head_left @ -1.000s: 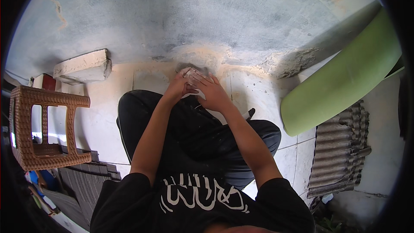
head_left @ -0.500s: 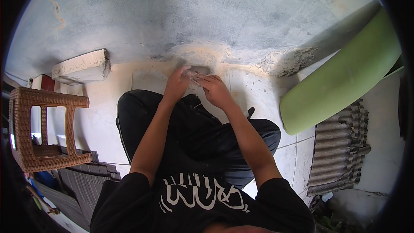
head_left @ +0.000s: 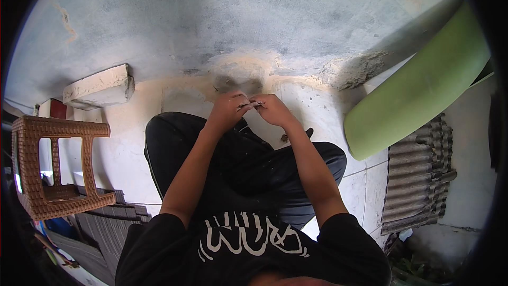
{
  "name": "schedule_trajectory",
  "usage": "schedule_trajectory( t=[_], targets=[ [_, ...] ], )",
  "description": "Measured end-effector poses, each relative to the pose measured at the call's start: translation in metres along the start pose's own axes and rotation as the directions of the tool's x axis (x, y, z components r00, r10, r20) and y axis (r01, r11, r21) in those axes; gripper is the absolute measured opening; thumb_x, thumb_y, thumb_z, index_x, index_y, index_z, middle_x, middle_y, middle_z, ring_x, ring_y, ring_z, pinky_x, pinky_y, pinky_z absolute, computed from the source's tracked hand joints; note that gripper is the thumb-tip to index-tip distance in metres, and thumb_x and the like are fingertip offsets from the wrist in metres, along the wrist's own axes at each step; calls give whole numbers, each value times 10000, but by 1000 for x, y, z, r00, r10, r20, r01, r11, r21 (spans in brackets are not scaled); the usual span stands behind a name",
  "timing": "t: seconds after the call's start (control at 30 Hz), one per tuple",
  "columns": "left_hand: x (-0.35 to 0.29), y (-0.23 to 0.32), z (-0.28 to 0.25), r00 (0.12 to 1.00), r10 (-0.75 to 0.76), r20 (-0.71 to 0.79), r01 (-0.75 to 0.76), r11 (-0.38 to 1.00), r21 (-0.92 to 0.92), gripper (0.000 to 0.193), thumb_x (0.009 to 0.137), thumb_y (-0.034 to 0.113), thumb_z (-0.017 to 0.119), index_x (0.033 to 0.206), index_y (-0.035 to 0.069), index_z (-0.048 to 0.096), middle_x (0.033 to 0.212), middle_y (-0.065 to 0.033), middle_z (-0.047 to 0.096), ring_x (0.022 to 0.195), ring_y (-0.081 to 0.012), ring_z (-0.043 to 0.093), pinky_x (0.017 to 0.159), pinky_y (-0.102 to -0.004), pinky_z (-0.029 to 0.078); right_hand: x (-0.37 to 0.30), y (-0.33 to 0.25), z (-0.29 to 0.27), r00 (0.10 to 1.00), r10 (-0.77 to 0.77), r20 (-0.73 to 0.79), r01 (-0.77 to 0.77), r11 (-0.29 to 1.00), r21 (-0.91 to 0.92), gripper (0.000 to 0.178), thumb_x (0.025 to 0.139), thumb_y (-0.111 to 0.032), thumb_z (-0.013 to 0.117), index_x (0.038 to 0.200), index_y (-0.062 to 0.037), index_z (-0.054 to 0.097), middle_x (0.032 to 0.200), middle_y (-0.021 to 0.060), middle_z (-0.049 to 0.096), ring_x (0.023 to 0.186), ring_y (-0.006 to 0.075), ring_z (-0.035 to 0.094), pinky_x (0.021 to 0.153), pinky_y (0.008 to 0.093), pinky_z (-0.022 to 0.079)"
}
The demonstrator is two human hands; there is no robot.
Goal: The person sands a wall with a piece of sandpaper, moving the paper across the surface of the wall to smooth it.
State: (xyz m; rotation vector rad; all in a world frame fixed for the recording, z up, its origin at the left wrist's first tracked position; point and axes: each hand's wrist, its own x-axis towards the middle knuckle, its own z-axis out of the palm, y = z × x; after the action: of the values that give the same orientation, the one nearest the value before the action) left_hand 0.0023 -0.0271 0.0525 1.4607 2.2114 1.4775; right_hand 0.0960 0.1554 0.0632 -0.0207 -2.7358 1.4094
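My left hand (head_left: 227, 111) and my right hand (head_left: 273, 110) meet above the floor close to the wall, their fingertips almost touching. Fingers of both are bent inward around something small and pale, too indistinct to name; pale dust or paste coats the fingertips. Just beyond them, at the foot of the blue-grey wall (head_left: 211, 21), is a rough patch (head_left: 238, 67) with a darker grey, damp-looking spot (head_left: 238, 84) below it. My crossed legs in black trousers lie beneath my forearms.
To the left stand a brown woven-pattern plastic stool (head_left: 37, 167) and a pale block (head_left: 100, 86) against the wall. A long green curved panel (head_left: 418, 82) leans at the right, beside corrugated sheets (head_left: 415, 180). White tiles (head_left: 127, 153) cover the floor. Dark ribbed sheets (head_left: 106, 230) lie lower left.
Both hands have drawn back from the wall toward me, uncovering the grey spot. The fingers have closed more tightly together.
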Motion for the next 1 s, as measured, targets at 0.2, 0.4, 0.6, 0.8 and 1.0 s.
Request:
schedule_trajectory(
  t=[0.2, 0.4, 0.6, 0.8, 1.0],
  targets=[
    [-2, 0, -2, 970, -193, 148, 232, 916, -326, 159, 866, 156, 744, 911, 20, 676, 877, -84, 685, 812, -181, 635, 748, -324, 488, -2, 0, -1, 982, 128, 140, -121, 991, -58, 175, 804, 0, 557, 921, 0, 687, 847, 238, 676, 777, 362, 665, 722, 401, 504],
    [0, -4, -3, 933, -319, 165, 359, 824, -437, 151, 856, 164, 765, 924, 52, 689, 876, -23, 689, 780, -101, 601, 718, -279, 479, -3, -1, 3, 984, 103, 146, -107, 994, 22, 139, 862, -118, 640, 926, -7, 694, 789, 216, 672, 728, 298, 661, 698, 385, 493],
    [-3, -10, 1, 920, -334, 207, 390, 836, -386, 178, 841, 170, 786, 945, 63, 690, 840, 14, 665, 726, -51, 551, 661, -241, 447, -2, 4, -4, 927, 191, 321, -235, 967, 102, 244, 869, -241, 722, 962, -16, 714, 768, 116, 682, 748, 141, 615, 731, 328, 483],
    [-2, -10, 3, 937, -273, 216, 336, 870, -360, 231, 827, 187, 799, 984, 67, 677, 867, 7, 637, 759, -61, 551, 678, -246, 447, -6, 9, -6, 906, 164, 389, -260, 943, 207, 255, 874, -238, 724, 988, -10, 725, 839, 28, 699, 825, 104, 609, 779, 298, 480],
    [-3, -15, 3, 898, -418, 133, 423, 744, -518, 302, 864, 236, 759, 1076, 54, 643, 971, -42, 648, 842, -133, 608, 750, -279, 494, -4, -12, -7, 935, 109, 337, -292, 775, 560, 240, 956, -164, 653, 1140, -14, 687, 1080, 67, 708, 999, 150, 653, 898, 335, 524]
  ],
)
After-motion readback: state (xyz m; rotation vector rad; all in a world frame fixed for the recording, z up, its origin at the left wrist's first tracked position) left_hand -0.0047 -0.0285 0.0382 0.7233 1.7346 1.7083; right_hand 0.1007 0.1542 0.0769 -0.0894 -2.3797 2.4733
